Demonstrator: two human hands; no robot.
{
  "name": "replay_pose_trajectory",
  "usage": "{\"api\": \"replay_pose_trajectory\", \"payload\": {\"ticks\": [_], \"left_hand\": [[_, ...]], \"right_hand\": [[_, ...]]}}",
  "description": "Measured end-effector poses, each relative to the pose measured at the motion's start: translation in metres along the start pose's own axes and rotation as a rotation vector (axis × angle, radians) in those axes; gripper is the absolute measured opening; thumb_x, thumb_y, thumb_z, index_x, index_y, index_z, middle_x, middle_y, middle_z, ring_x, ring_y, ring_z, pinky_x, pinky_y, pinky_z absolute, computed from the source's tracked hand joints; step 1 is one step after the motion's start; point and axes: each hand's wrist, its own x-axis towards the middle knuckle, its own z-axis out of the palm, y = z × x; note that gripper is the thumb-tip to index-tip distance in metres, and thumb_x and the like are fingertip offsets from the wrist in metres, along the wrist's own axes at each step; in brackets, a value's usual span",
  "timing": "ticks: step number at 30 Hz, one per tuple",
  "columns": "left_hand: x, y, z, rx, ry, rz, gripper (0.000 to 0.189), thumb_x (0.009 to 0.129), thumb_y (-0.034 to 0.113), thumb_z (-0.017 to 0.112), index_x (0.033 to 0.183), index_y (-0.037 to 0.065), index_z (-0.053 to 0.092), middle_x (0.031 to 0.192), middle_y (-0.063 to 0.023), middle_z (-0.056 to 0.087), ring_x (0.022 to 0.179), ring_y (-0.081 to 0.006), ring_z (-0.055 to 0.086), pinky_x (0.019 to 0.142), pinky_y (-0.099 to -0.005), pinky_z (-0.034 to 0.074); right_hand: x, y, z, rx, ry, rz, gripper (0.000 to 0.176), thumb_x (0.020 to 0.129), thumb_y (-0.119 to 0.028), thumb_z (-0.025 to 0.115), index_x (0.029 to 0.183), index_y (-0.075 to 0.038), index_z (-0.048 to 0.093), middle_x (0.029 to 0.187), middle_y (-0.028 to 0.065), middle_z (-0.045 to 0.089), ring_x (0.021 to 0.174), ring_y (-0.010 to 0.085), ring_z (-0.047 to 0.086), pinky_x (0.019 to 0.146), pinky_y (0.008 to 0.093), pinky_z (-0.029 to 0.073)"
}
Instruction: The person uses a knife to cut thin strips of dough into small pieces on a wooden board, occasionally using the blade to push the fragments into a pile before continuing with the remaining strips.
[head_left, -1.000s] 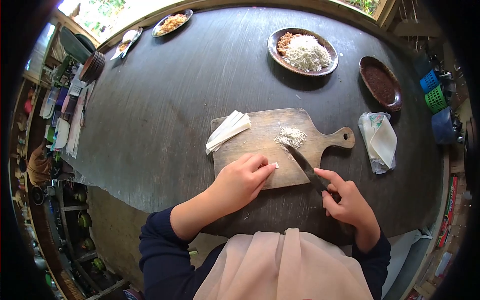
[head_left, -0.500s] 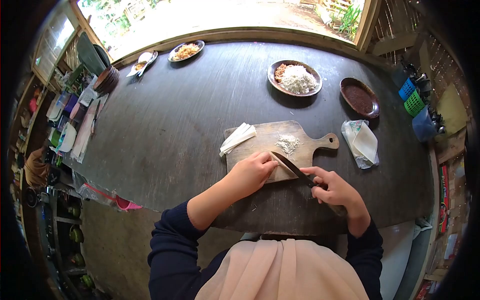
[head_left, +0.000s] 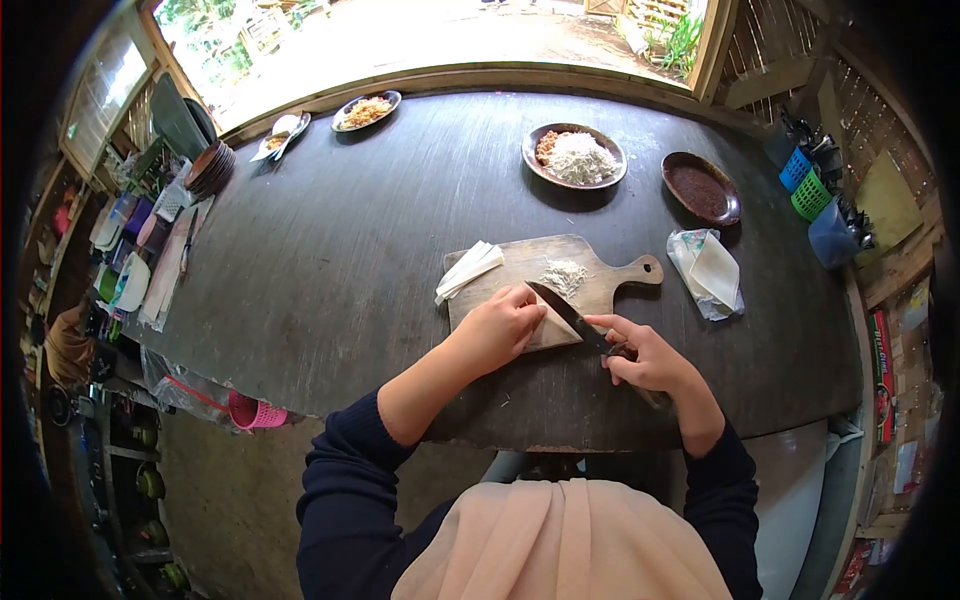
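A wooden cutting board [head_left: 620, 276] with a handle lies on the dark table [head_left: 350, 240]. My left hand [head_left: 500, 325] presses a folded pale strip [head_left: 552, 322] against the board's near part. My right hand [head_left: 640, 355] grips a dark knife [head_left: 565, 308], whose blade lies across the board right beside my left fingers. A small heap of fine white shreds [head_left: 563, 273] sits on the middle of the board. A stack of white strips [head_left: 468, 268] rests on the board's left edge.
A brown plate [head_left: 575, 155] of white shreds and brown bits stands behind the board, a dark oval dish [head_left: 700, 187] to its right. A plastic packet of pale sheets [head_left: 706, 270] lies right of the board. Two small dishes [head_left: 365, 108] sit at the far left by the window.
The knife blade has moved from the heap of shreds back to the strip under my left hand. The view has risen, so the table looks smaller.
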Motion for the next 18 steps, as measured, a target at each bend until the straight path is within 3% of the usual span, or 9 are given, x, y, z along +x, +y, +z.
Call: {"api": "replay_pose_trajectory", "payload": {"ticks": [6, 13, 15, 16, 18], "left_hand": [[0.001, -0.006, 0.002, -0.019, 0.047, 0.035, 0.029, 0.082, -0.003, 0.064, 0.11, 0.001, 0.065, 0.106, -0.0134, 0.06, 0.101, -0.0323, 0.059, 0.089, -0.0396, 0.049], [0.003, -0.004, 0.001, -0.023, 0.031, 0.019, 0.03, 0.082, -0.002, 0.063, 0.112, 0.0, 0.064, 0.111, -0.014, 0.06, 0.104, -0.0334, 0.059, 0.092, -0.0402, 0.049], [0.0, -0.002, 0.001, -0.019, 0.021, -0.002, 0.03, 0.082, -0.002, 0.062, 0.113, -0.001, 0.064, 0.112, -0.014, 0.06, 0.105, -0.0336, 0.058, 0.093, -0.0403, 0.049], [0.001, -0.003, 0.001, -0.025, 0.015, -0.01, 0.031, 0.083, -0.002, 0.062, 0.113, -0.001, 0.064, 0.112, -0.0142, 0.06, 0.106, -0.0336, 0.058, 0.093, -0.0403, 0.048], [0.0, -0.003, 0.003, -0.038, 0.002, -0.016, 0.031, 0.083, -0.001, 0.062, 0.114, -0.001, 0.064, 0.113, -0.0144, 0.06, 0.106, -0.0336, 0.057, 0.094, -0.0402, 0.048]], "right_hand": [[0.001, 0.001, 0.0, -0.002, -0.029, -0.064, 0.069, 0.078, 0.002, 0.053, 0.146, -0.005, 0.045, 0.096, 0.0096, 0.065, 0.086, 0.0141, 0.063, 0.081, 0.0271, 0.052], [-0.001, -0.006, 0.004, 0.089, -0.006, -0.053, 0.068, 0.082, 0.002, 0.057, 0.149, -0.004, 0.042, 0.099, 0.0104, 0.066, 0.084, 0.0132, 0.064, 0.078, 0.028, 0.053], [-0.002, -0.012, 0.008, 0.048, 0.033, -0.013, 0.066, 0.086, 0.004, 0.059, 0.15, -0.004, 0.04, 0.11, 0.0089, 0.064, 0.082, 0.012, 0.066, 0.071, 0.0256, 0.055], [-0.002, -0.014, 0.01, 0.05, 0.032, -0.015, 0.066, 0.086, 0.004, 0.059, 0.15, -0.004, 0.04, 0.11, 0.0089, 0.064, 0.082, 0.012, 0.066, 0.071, 0.0256, 0.055], [-0.007, -0.014, 0.019, -0.06, 0.15, -0.015, 0.059, 0.087, -0.005, 0.062, 0.144, -0.004, 0.048, 0.092, 0.0086, 0.064, 0.074, 0.0093, 0.06, 0.07, 0.0265, 0.051]]}}
